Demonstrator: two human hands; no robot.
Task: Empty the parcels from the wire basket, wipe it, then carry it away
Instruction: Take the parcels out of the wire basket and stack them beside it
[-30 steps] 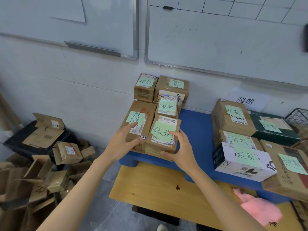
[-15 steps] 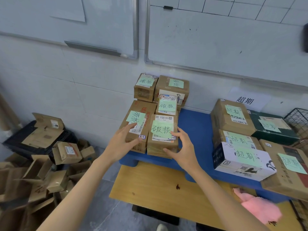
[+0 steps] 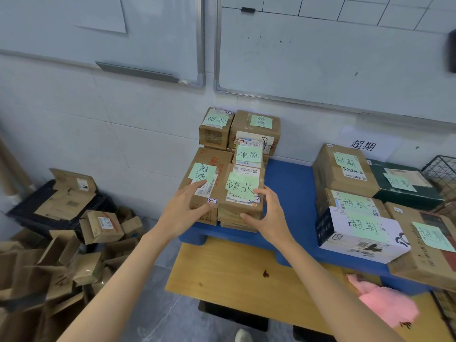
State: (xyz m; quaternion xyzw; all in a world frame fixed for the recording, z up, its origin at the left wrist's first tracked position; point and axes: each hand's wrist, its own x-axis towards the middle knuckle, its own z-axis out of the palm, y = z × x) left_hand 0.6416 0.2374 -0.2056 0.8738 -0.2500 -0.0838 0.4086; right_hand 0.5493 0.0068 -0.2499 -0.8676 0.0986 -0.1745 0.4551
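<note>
Two items mid-frame | larger parcel [image 3: 212, 166], left hand [image 3: 183, 213] flat atop | front parcel [image 3: 243, 193], right hand [image 3: 267, 215] gripped; wanted squaring flush

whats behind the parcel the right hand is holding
A smaller parcel sits right behind the front parcel, a bigger box beyond it. The smaller one's lower part is hidden.

10 pkgs [image 3: 243, 193], 2 hands [image 3: 182, 213] [image 3: 267, 215], 1 basket [image 3: 441, 174].

A parcel-sorting room: labelled parcels [image 3: 243, 193] on a table [image 3: 237, 275], whiteboards [image 3: 330, 53], discarded cartons [image 3: 61, 255].
</note>
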